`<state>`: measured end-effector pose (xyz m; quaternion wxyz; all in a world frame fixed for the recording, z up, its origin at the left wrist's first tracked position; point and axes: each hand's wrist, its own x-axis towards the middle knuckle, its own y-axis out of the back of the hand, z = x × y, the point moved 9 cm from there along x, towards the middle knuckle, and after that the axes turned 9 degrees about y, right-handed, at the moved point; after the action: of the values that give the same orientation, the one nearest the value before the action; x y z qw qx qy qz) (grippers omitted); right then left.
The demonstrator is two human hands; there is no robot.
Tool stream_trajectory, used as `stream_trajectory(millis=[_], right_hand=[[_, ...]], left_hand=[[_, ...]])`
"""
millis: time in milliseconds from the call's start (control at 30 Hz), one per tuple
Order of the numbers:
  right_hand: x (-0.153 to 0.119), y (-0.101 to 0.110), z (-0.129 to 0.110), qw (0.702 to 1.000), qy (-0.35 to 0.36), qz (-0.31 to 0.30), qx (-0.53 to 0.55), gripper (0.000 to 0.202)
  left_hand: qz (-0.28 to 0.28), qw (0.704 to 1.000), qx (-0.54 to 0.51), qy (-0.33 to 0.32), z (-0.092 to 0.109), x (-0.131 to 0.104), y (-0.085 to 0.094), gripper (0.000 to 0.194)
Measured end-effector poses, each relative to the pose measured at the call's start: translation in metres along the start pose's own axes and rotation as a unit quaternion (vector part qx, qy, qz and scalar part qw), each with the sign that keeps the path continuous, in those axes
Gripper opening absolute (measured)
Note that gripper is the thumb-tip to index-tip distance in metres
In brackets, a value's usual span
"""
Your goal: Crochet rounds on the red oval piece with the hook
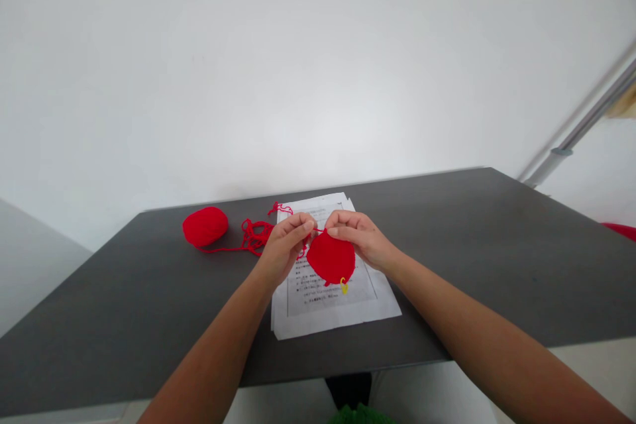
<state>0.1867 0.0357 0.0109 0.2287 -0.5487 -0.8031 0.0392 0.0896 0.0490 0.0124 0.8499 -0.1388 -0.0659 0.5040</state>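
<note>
A round red crochet piece (332, 258) hangs from my right hand (362, 236), whose thumb and fingers pinch its top edge. My left hand (288, 245) is closed on a strand of red yarn (318, 230), which runs taut across the short gap to the piece. Clipped to the piece's lower edge is a yellow stitch marker (344, 286). Both hands are held over printed sheets of paper (332, 318). I cannot make out a hook in either hand.
On the dark grey table (472, 245), a red yarn ball (205, 226) lies at the left. Loose tangled yarn (256, 235) spreads between it and my left hand. A white wall rises behind, and a metal pole (591, 116) slants at the right.
</note>
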Motion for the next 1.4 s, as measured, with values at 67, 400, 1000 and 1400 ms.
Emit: stream_trajectory(millis=[67, 400, 1000, 1400], right_hand=[[0.0, 0.0, 0.0, 1.0, 0.0, -0.002, -0.001, 0.014], [0.0, -0.001, 0.0, 1.0, 0.0, -0.004, -0.008, 0.012], [-0.001, -0.002, -0.003, 1.0, 0.004, -0.011, -0.027, 0.013], [0.001, 0.006, -0.012, 0.995, 0.046, 0.033, -0.081, 0.015]], left_hand=[[0.002, 1.0, -0.003, -0.005, 0.001, 0.0, 0.001, 0.024], [0.019, 1.0, -0.014, -0.006, 0.001, 0.002, 0.004, 0.028], [0.004, 0.999, -0.002, -0.032, 0.005, 0.004, 0.003, 0.032], [0.056, 0.996, 0.071, -0.025, 0.0, 0.003, 0.012, 0.02]])
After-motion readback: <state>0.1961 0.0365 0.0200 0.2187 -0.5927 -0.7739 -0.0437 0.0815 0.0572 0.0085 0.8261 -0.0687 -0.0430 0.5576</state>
